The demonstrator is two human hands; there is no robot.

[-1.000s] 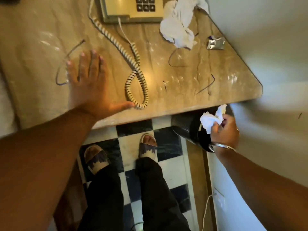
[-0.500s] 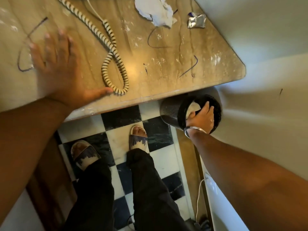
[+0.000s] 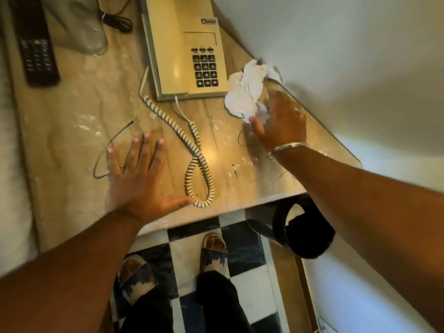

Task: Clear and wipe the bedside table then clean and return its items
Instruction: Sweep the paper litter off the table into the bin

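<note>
The beige marble bedside table (image 3: 72,131) is dusted with white specks. A beige telephone (image 3: 185,51) stands at its back, its striped coiled cord (image 3: 197,169) looping toward the front edge. Crumpled white paper (image 3: 245,92) lies to the right of the phone. My right hand (image 3: 281,121), with a metal bangle on the wrist, hovers over the paper's near edge with fingers spread; it covers the spot where a foil wrapper lay. My left hand (image 3: 139,179) rests flat on the tabletop, fingers apart, beside the cord loop and over a thin dark wire (image 3: 108,150).
A black remote (image 3: 38,51) and a clear glass (image 3: 84,27) stand at the back left. A black mesh bin (image 3: 264,222) sits on the checkered floor (image 3: 245,243) under the table's right front corner, against the wall (image 3: 348,56). My sandalled feet are below.
My right hand dropped the crumpled paper into the bin, then rose to the tabletop and reached the white paper by the phone. My left hand stayed flat on the table.
</note>
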